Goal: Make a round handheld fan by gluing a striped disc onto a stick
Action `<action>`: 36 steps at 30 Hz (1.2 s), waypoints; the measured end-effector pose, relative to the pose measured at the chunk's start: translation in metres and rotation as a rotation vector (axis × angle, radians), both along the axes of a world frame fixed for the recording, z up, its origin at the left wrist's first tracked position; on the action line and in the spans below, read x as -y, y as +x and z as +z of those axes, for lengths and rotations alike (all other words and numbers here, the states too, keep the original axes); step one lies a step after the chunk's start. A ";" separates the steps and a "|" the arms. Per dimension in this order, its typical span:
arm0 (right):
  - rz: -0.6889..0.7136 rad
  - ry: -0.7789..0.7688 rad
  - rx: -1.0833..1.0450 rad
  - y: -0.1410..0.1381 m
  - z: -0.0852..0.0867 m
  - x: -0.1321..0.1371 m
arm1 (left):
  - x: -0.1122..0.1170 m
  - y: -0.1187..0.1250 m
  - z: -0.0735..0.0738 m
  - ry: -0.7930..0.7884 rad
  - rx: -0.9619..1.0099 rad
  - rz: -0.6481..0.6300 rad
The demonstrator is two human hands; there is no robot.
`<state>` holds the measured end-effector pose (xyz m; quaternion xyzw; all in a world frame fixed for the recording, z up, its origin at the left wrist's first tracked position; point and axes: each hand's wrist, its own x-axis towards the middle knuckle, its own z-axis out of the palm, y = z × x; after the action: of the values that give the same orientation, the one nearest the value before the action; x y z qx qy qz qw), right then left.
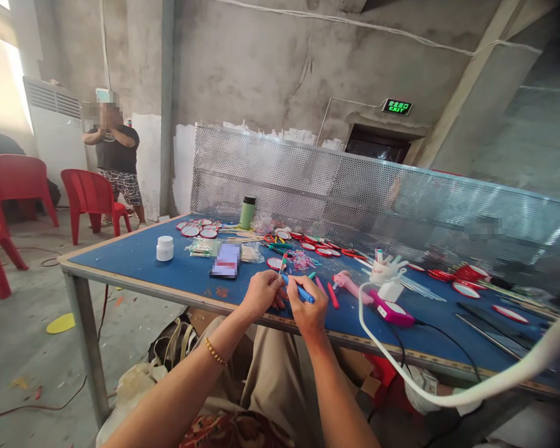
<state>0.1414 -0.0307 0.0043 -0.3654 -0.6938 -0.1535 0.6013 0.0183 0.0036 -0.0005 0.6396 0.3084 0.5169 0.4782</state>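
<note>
Along the blue table (121, 252), past a white jar (165, 250) and a phone (226, 260), the left hand (264, 291) pinches a thin red-and-green strip (283, 261) above the near edge; beside it, the right hand (309, 306) grasps a blue marker (301, 291), tip near the strip, left of a pinkish-red pen (333, 295).

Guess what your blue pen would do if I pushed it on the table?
The blue pen might roll, since its barrel looks long and rounded. It seems stiff, lying straight in the right hand. It's probably light, being slim enough for fingers to hold.
</note>
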 end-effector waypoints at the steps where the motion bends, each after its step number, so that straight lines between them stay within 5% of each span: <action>1: -0.005 0.000 -0.004 0.000 0.000 0.000 | 0.000 0.000 0.000 -0.003 0.001 0.003; 36: -0.007 -0.001 -0.014 0.000 -0.001 0.000 | 0.000 0.000 0.001 -0.009 -0.006 0.000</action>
<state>0.1415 -0.0302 0.0035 -0.3692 -0.6885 -0.1526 0.6052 0.0185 0.0033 0.0005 0.6391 0.3120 0.5137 0.4800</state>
